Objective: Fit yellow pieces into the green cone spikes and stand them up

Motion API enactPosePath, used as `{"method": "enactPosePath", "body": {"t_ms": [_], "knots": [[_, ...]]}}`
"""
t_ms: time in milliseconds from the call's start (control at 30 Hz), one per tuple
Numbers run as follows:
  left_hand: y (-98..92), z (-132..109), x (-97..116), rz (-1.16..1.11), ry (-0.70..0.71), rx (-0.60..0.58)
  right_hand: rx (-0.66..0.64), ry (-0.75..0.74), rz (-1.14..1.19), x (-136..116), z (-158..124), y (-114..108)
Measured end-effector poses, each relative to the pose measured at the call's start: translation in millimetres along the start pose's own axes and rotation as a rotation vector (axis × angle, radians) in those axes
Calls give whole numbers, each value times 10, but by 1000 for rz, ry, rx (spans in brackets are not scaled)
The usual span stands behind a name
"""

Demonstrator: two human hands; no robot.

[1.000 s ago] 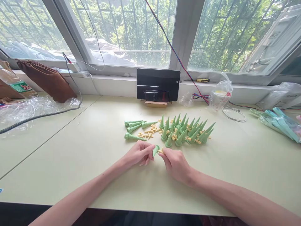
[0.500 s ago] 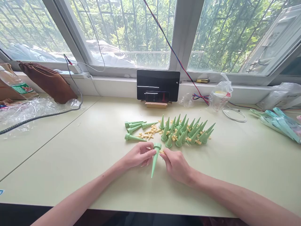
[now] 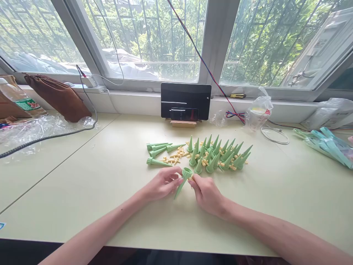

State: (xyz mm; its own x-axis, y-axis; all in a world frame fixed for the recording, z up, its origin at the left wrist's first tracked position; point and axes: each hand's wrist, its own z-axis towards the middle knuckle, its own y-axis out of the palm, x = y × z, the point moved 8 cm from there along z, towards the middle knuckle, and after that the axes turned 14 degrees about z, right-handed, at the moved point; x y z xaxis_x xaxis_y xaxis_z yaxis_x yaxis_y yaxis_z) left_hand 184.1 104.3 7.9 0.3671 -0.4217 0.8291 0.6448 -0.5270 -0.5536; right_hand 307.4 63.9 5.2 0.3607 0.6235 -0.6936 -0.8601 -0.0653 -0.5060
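Observation:
My left hand (image 3: 165,184) pinches a green plant watering spike (image 3: 183,182), its wide threaded mouth tipped up toward me and its point slanting down to the left. My right hand (image 3: 207,194) is closed on a small yellow valve (image 3: 190,179), mostly hidden by the fingers, against the side of the spike just below its collar. Beyond my hands lies a small heap of loose yellow valves (image 3: 176,157). Left of it several green spikes (image 3: 158,162) lie on their sides. To the right, many green spikes fitted with yellow valves (image 3: 211,164) stand point up in a cluster.
At the back of the pale table (image 3: 124,217), a black tablet (image 3: 187,94) and a phone (image 3: 184,114) lean upright on a cardboard stand. A bagged cup (image 3: 257,114) and a coiled cable (image 3: 274,135) lie right; a brown pouch (image 3: 56,96) and bottle (image 3: 26,103) are left.
The held spike has tilted so its open mouth now faces me more, and its tip has swung up and left. My right hand stays beside it with the yellow valve.

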Motion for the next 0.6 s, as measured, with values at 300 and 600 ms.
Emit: {"method": "enactPosePath", "body": {"t_ms": [300, 600], "knots": [[-106, -21, 181, 219, 245, 122, -22, 1, 129, 34, -14, 15], [-149, -3, 158, 276, 202, 332, 149, -19, 132, 46, -28, -86]]}}
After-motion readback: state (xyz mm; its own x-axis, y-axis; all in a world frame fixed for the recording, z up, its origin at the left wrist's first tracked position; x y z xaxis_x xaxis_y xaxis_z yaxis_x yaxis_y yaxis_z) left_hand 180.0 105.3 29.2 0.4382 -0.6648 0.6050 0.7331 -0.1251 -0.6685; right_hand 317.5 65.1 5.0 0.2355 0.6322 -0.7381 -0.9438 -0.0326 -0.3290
